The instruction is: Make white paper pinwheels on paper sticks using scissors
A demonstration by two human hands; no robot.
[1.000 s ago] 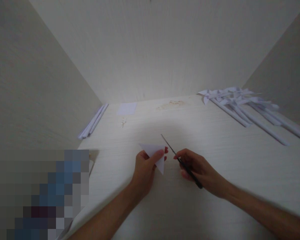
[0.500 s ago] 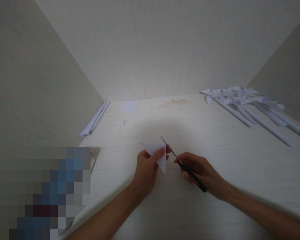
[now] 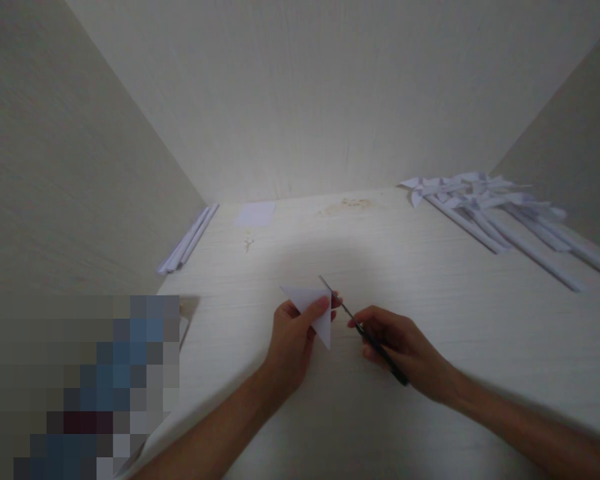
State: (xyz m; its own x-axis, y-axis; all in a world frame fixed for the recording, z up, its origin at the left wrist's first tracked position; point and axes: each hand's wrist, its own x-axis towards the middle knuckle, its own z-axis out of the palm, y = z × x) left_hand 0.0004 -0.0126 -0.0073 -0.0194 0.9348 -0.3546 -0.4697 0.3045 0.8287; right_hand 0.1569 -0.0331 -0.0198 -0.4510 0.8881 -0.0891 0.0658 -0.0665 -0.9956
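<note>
Left hand (image 3: pixel 294 337) pinches a folded white paper triangle (image 3: pixel 311 308) near the worktop's (image 3: pixel 430 300) near edge, thumb on its face. Right hand (image 3: pixel 395 343) is closed around black scissors (image 3: pixel 363 330), blades at the paper's right edge. Paper looks light, thin and floppy (easily creased); best held close to the cut line. Paper pinwheels (image 3: pixel 485 207) lie at the far right corner.

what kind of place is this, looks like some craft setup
Probably a paper-craft work desk boxed in by plain pale walls. The left hand holds a white folded paper triangle, the right hand black-handled scissors, and white paper pinwheels on rolled sticks lie at the back right.
</note>
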